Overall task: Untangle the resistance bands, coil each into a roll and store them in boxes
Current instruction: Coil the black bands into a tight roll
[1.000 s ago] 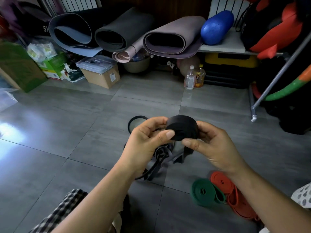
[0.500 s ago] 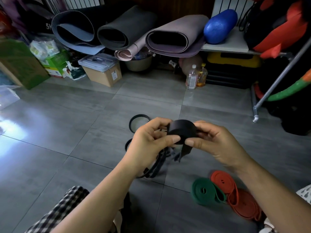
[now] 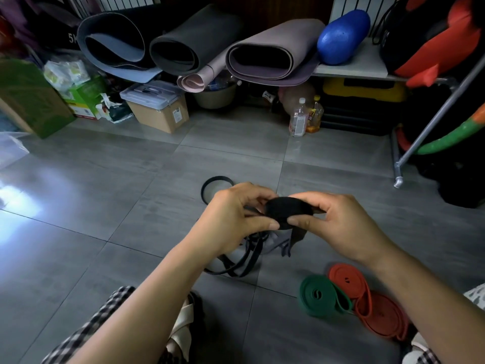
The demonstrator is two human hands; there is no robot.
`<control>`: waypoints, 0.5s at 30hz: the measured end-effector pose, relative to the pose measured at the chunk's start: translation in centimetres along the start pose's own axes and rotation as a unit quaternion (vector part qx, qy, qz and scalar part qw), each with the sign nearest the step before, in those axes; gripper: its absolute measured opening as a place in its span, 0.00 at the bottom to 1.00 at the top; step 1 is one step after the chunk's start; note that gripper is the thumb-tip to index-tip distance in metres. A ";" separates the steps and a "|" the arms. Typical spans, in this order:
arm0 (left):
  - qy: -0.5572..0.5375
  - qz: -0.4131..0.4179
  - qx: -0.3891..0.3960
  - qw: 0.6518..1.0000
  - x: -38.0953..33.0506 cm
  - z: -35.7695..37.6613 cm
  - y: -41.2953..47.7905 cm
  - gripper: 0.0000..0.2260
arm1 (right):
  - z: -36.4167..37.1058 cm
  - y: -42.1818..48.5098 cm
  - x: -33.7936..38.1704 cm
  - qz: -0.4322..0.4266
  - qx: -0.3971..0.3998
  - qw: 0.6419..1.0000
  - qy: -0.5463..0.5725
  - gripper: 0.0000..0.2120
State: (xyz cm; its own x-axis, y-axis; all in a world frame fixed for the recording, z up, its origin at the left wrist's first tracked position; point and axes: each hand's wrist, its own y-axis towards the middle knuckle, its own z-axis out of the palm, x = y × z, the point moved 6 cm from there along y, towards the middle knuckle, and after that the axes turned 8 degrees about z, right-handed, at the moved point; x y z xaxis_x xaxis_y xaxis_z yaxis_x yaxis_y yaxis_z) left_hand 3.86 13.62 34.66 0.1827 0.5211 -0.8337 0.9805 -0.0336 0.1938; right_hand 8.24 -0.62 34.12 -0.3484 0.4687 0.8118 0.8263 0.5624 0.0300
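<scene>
A black resistance band roll [image 3: 286, 210] is held in mid-air between both hands. My left hand [image 3: 233, 216] pinches its left side and my right hand [image 3: 338, 222] pinches its right side, thumb under and fingers over. The band's loose tail [image 3: 284, 244] hangs from the roll toward the floor. Thin black bands [image 3: 236, 264] lie tangled on the floor below my left hand, and one loop [image 3: 210, 185] shows beyond it. A coiled green band [image 3: 319, 295] and coiled red bands [image 3: 367, 303] lie on the floor at the right.
A lidded storage box [image 3: 157, 106] stands at the back by rolled mats [image 3: 262, 56], a blue roller [image 3: 342, 35] and two bottles [image 3: 304, 116]. A metal rack leg [image 3: 399, 177] stands at the right. A green carton [image 3: 29, 98] sits at the left. My knee in checked fabric [image 3: 105, 316] is below.
The roll has sunk lower and tilted flatter between my hands, and both hands have closed tighter round it. The hanging tail has grown shorter.
</scene>
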 end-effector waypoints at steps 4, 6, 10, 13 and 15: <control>-0.128 -0.016 -0.046 0.991 0.0 0.1 -0.2 0.12 | -0.4 0.2 -0.1 0.036 0.047 0.983 0.174 0.15; -0.242 -0.043 -0.081 0.966 0.2 0.6 -0.5 0.11 | -0.6 0.3 -0.1 0.042 0.049 0.960 0.273 0.16; -0.421 -0.062 -0.124 0.896 0.5 1.7 -0.7 0.10 | -0.6 0.4 0.4 0.020 0.032 0.940 0.340 0.16; -0.315 -0.044 -0.084 0.944 0.4 1.4 -0.3 0.12 | -1.4 0.5 0.4 0.026 0.012 0.961 0.276 0.14; -0.111 0.008 -0.040 0.993 0.0 1.1 0.1 0.17 | -1.7 0.3 0.3 0.009 -0.012 0.999 0.044 0.13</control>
State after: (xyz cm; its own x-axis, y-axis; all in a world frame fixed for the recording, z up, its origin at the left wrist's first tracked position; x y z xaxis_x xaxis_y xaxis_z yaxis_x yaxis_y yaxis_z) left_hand 4.01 12.68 34.11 0.2180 0.3206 -0.9218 0.9702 0.0314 0.2403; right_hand 9.14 -1.43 35.33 -0.2942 0.4154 0.8608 0.8427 0.5377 0.0285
